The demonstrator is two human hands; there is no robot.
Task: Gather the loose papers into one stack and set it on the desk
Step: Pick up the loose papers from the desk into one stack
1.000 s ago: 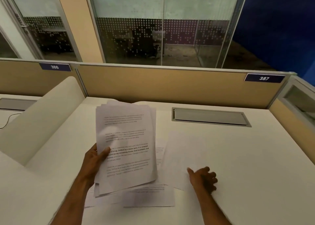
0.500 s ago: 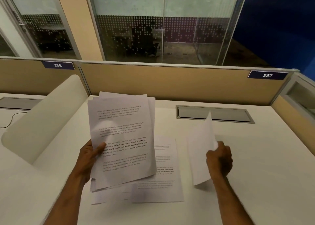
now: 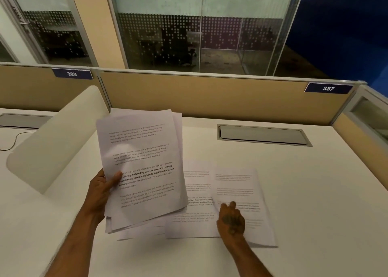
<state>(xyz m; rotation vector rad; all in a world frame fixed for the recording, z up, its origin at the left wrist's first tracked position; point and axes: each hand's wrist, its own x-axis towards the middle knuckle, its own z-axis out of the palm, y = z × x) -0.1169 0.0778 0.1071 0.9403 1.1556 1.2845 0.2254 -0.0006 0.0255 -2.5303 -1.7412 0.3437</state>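
My left hand (image 3: 100,192) is shut on a bundle of printed papers (image 3: 142,167), held tilted up above the white desk (image 3: 315,203), thumb on the top page. To its right two loose sheets lie flat with the print facing up: one sheet (image 3: 198,189) in the middle and another sheet (image 3: 243,184) overlapping its right edge. My right hand (image 3: 231,221) rests palm down on the near left part of that right sheet, gripping nothing. The edge of one more loose sheet (image 3: 138,234) shows under the held bundle.
A white curved divider (image 3: 52,146) rises at the desk's left side. A grey cable flap (image 3: 262,135) is set into the desk at the back. A tan partition (image 3: 210,96) with tags 386 and 387 closes the far edge. A thin cable (image 3: 14,140) lies on the neighbouring desk.
My right hand lifted a sheet upright, turned it over and laid it flat, print up, beside the middle sheet. The left hand kept hold of the bundle.
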